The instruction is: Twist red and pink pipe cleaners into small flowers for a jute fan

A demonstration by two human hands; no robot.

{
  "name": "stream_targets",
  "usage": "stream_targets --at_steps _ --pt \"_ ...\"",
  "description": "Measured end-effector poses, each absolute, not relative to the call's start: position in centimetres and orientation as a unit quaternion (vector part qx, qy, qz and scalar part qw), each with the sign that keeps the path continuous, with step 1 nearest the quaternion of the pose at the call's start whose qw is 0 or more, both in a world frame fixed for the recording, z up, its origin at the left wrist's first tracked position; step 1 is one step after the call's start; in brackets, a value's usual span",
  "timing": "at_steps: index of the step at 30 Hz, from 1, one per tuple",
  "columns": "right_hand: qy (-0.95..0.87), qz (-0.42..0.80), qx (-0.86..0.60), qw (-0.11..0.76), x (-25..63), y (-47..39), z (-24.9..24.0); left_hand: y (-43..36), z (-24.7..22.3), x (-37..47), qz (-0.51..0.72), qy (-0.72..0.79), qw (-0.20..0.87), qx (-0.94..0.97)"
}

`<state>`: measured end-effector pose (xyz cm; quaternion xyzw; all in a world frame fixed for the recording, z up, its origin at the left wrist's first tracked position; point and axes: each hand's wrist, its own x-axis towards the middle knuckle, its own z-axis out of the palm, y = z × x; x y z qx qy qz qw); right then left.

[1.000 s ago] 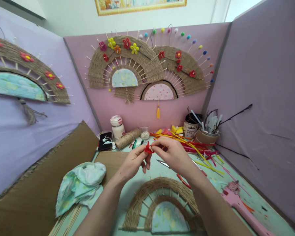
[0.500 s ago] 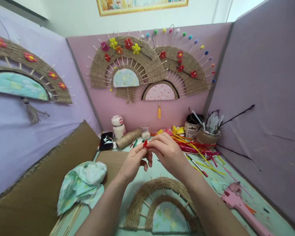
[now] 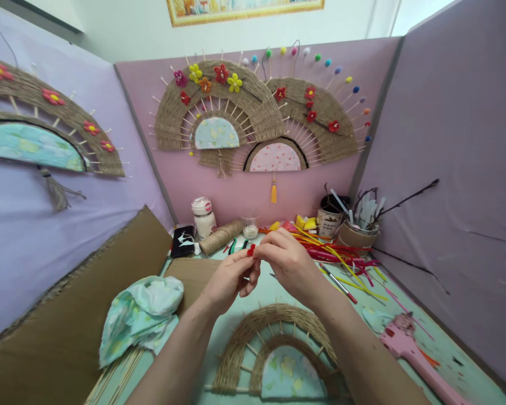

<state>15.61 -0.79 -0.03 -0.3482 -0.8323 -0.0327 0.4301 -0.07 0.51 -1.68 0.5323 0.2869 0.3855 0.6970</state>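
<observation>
1. Pinching the red chenille flower [image 3: 251, 251], the left hand's [image 3: 223, 284] fingers are closing narrowly around it above the bench [image 3: 263, 288].
2. The right hand [image 3: 289, 261] is meeting it at the flower's edge, its fingers bunching close together; whether they are gripping a petal, I cannot tell.
3. Below, the twine-woven fan [image 3: 233, 351] is lying between the forearms, partly covered by the right one.
4. Loose chenille stems [image 3: 341, 255] are lying beyond the right hand.

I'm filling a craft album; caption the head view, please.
Left hand and right hand pinch a small red flower above a twine-woven fan.
</observation>
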Motion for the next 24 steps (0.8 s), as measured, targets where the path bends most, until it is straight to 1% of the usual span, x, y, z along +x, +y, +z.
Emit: stream_targets --at_steps 3,7,10,16,24 --pt "-0.829 -0.012 -0.338 0.445 15.8 -0.9 0.2 0.5 -1.5 -0.1 0.387 0.286 0.694 0.535" --pt "-0.802 0.036 -0.331 0.496 16.4 -1.0 0.6 0.5 -1.2 -0.3 0.418 0.292 0.661 0.550" --pt "-0.792 0.045 -0.331 0.510 16.8 -0.9 0.6 0.7 -1.2 -0.4 0.421 0.297 0.651 0.558" --pt "-0.815 0.018 -0.313 0.487 16.4 -0.6 0.1 0.7 -1.6 -0.6 0.404 0.272 0.667 0.563" --pt "-0.827 -0.025 -0.334 0.452 16.1 -1.2 0.5 0.8 -1.5 -1.2 0.350 0.266 0.703 0.559"
